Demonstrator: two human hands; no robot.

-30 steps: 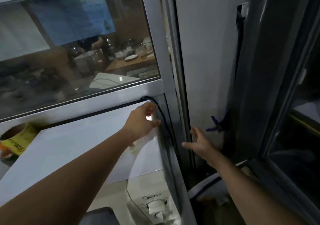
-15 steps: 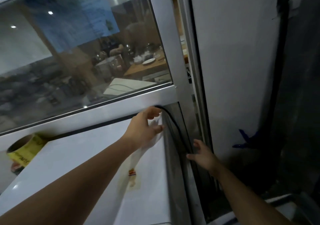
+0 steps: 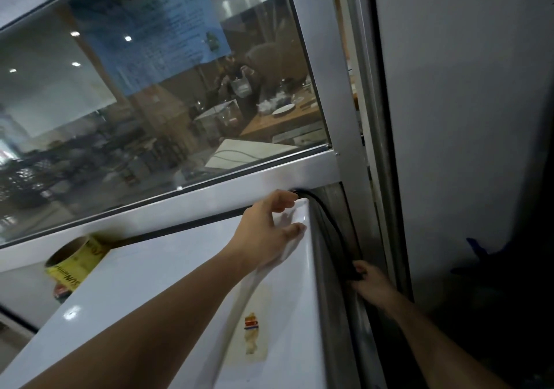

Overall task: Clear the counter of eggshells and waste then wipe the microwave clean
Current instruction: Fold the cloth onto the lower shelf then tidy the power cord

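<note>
The white microwave (image 3: 144, 298) fills the lower left; I look down on its glossy top, which carries a yellowed sticker stain (image 3: 250, 333). My left hand (image 3: 263, 236) lies on the top's far right corner, fingers curled over the back edge and thumb at the right edge. A black cable (image 3: 329, 221) runs from that corner down the narrow gap beside the microwave. My right hand (image 3: 371, 286) reaches into this gap and its fingers curl round the cable. No eggshells or cloth show.
A yellow tape roll (image 3: 75, 259) lies beside the microwave's left side under the window sill. A large glass window (image 3: 150, 104) stands right behind. A metal frame post (image 3: 344, 149) and a grey wall (image 3: 464, 119) close the right side; the gap is tight and dark.
The view has moved closer and tilted up. My right hand went from hovering open beside the microwave into the gap and took hold of the cable. My left hand stayed at the corner.
</note>
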